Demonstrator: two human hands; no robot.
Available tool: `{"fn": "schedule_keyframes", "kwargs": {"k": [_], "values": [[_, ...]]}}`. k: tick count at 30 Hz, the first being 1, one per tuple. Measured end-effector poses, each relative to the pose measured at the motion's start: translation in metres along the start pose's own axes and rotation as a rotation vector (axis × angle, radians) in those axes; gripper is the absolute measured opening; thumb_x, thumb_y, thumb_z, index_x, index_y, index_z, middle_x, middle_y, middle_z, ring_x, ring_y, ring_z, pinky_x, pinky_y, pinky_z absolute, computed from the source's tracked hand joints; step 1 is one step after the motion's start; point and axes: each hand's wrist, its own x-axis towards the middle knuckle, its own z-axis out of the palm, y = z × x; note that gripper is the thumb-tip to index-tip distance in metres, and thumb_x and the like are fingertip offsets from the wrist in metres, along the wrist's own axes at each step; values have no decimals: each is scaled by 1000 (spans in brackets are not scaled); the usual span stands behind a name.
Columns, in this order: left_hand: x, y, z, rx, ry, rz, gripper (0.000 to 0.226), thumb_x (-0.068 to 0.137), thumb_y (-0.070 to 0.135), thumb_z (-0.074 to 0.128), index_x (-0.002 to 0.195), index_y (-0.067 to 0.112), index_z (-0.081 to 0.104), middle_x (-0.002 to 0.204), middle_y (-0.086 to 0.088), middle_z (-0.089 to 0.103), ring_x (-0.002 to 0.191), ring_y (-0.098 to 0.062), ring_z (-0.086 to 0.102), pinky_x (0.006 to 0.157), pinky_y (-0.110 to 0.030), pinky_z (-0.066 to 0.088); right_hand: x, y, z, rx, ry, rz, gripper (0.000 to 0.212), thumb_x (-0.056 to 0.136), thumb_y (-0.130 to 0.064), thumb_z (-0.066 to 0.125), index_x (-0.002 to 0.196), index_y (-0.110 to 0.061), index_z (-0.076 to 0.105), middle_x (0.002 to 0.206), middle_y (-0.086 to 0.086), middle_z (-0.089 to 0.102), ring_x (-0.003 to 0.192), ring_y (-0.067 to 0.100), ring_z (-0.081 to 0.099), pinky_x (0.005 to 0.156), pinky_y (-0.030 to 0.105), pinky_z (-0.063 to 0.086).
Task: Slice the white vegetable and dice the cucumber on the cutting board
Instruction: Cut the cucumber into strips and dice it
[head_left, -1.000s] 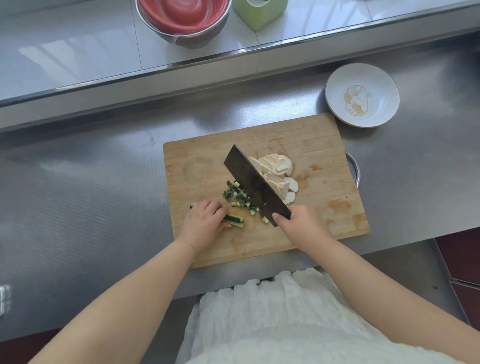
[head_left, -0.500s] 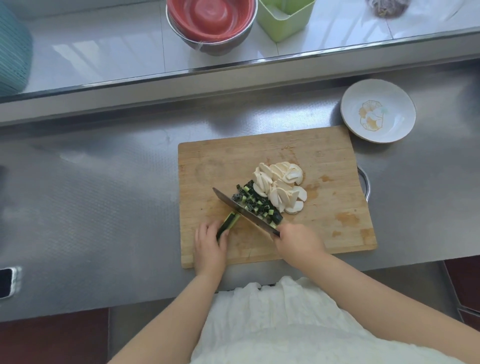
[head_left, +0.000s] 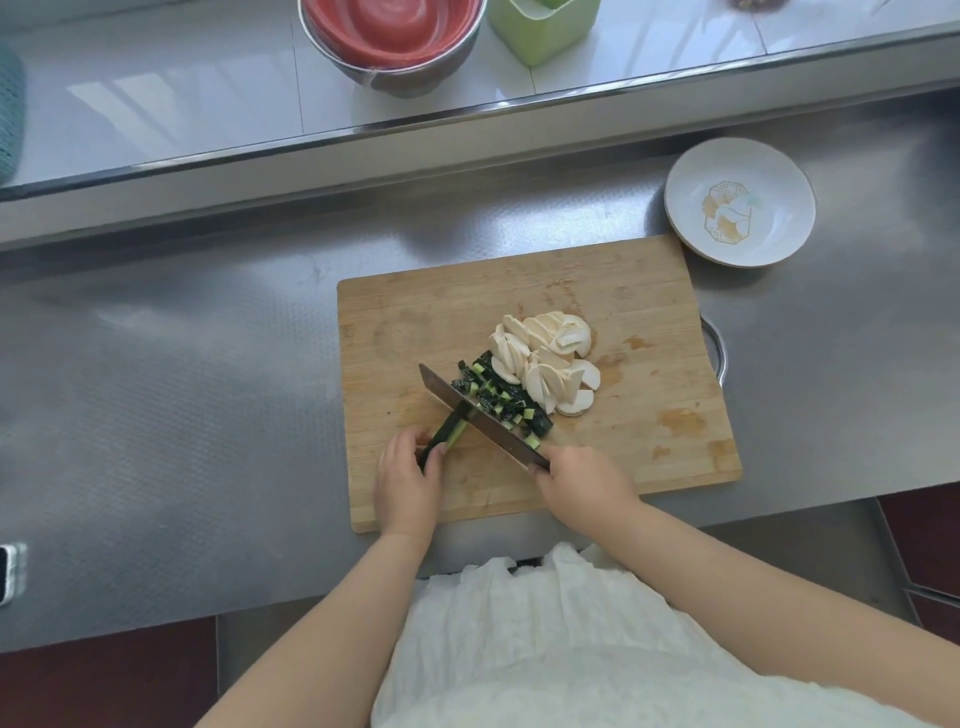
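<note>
Green cucumber dice (head_left: 498, 402) are now gathered into a tight dark heap just beyond the right hand (head_left: 584, 480), pressed up against the white slices (head_left: 545, 364); a second ago the same pieces were scattered loosely on the near side of the raised knife (head_left: 483, 421), which was then tilted up with its flat side showing. The blade has since been brought down edge-first across the remaining cucumber strips (head_left: 447, 434), and it lies much as it did half a second ago. Its handle is gripped by the right hand, while the strips are pinned under the curled fingertips of the left hand (head_left: 408, 480), which has moved a little nearer the body. The white vegetable appears fully sliced and is fanned out beyond the right hand on the wooden cutting board (head_left: 649, 312). Only a short length of strip is left between the two hands, so the dicing is judged to be close to finished. A white plate (head_left: 779, 171) stands on the steel bench (head_left: 182, 389) well beyond the right hand.
</note>
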Motion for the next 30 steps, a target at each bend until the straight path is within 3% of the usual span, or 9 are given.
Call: {"fn": "schedule_keyframes", "kwargs": {"k": [3, 6, 10, 15, 21, 26, 30], "values": [[-1, 0, -3, 90, 41, 13, 6, 89, 26, 64, 89, 20, 63, 82, 13, 53, 81, -12, 51, 58, -28, 35, 0, 1, 0, 13, -2, 3, 25, 96, -36, 41, 92, -20, 60, 65, -3, 52, 63, 23, 54, 44, 26, 31], [-3, 2, -5, 168, 81, 56, 13, 88, 26, 66, 78, 19, 61, 73, 15, 48, 74, -14, 49, 52, -26, 26, 0, 1, 0, 22, -7, 7, 26, 96, -36, 41, 94, -19, 61, 67, -2, 54, 63, 22, 56, 45, 25, 33], [-4, -1, -6, 200, 77, 130, 9, 89, 25, 65, 89, 16, 67, 85, 7, 59, 82, -16, 53, 58, -31, 39, 0, 0, 0, 19, -8, 7, 26, 96, -35, 41, 96, -19, 62, 70, 0, 57, 66, 24, 58, 46, 26, 35], [-3, -7, -4, 212, -30, 213, 27, 88, 23, 66, 113, 13, 65, 104, 0, 61, 94, -20, 52, 72, -35, 46, -2, 0, 0, 13, -4, 3, 26, 96, -35, 41, 97, -18, 61, 70, -1, 55, 65, 24, 55, 44, 26, 30], [5, -7, -1, 168, -85, 163, 26, 88, 24, 65, 112, 13, 62, 103, 0, 59, 97, -19, 50, 75, -28, 38, -5, -2, 0, 42, -20, 7, 23, 97, -34, 41, 89, -18, 57, 65, -4, 50, 66, 22, 54, 46, 26, 33], [4, -6, -2, 132, -85, 166, 33, 90, 29, 63, 118, 13, 58, 108, 1, 56, 101, -16, 48, 82, -30, 41, -13, -3, 2, -25, 52, 0, 25, 98, -34, 38, 99, -19, 58, 70, 0, 53, 63, 24, 50, 46, 26, 33], [11, 0, -2, 184, -61, 323, 16, 87, 15, 67, 100, 6, 65, 101, -8, 58, 92, -28, 53, 72, -35, 44, -21, -9, 3, -132, 99, -47, 24, 98, -34, 38, 99, -21, 58, 78, 3, 63, 60, 24, 46, 43, 25, 26]]}}
